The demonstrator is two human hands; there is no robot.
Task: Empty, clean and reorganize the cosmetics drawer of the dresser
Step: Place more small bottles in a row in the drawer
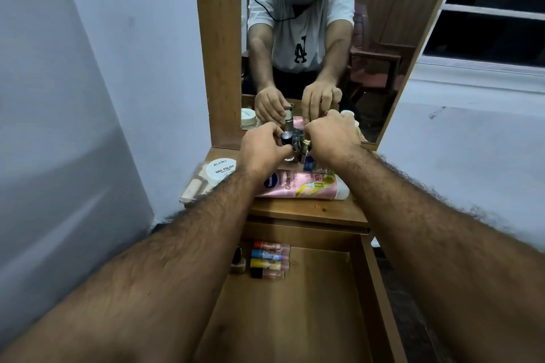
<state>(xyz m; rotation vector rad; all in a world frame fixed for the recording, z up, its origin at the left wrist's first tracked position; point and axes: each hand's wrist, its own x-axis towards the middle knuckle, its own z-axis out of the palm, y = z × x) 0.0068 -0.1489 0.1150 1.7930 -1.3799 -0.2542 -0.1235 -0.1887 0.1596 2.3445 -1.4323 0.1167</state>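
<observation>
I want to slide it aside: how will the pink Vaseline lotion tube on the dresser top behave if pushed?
The pink lotion tube lies on its side, so it will probably slide, perhaps roll a little. It looks like soft plastic, likely yielding under fingers. It sits close to the dresser top front edge, so a forward push might drop it into the open drawer.

We see jar (221, 171) at table (309, 209) left edge, tube (300, 186) right of it; vials (269, 259) in drawer (295, 318) back-left corner.
</observation>
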